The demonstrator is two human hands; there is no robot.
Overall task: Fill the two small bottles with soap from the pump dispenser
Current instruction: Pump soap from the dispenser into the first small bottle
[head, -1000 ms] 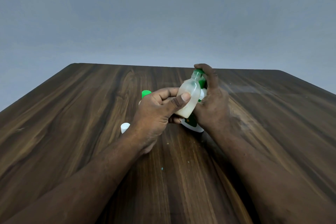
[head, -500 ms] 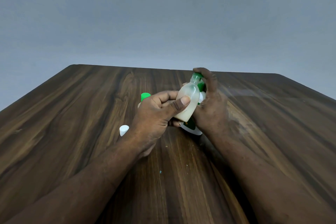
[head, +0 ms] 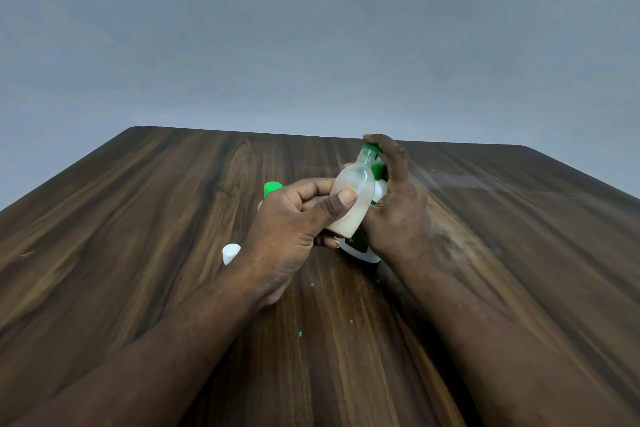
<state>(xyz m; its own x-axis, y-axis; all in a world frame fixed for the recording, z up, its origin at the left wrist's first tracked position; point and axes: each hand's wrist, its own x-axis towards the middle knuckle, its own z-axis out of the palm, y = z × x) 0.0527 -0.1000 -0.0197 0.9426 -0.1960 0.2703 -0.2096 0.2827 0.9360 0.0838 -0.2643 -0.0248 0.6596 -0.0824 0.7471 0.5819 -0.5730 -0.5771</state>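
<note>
Holding the small bottle (head: 351, 198) tilted in my left grip (head: 294, 218), thumb and fingers curled round it, I had its neck at the green nozzle of the pump dispenser (head: 360, 246) on the counter (head: 138, 253). My right grip (head: 398, 215) was wrapped round the dispenser, one finger on its top. A green-capped bottle (head: 272, 188) stood mostly hidden behind my left grip, and a white cap (head: 231, 252) lay beside that wrist.

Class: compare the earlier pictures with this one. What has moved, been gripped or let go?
Nothing visibly changed. As before, the left hand holds the small bottle tilted at the pump dispenser, and the right hand grips that dispenser, a finger on its head. The white cap and green cap lie unmoved.
</note>
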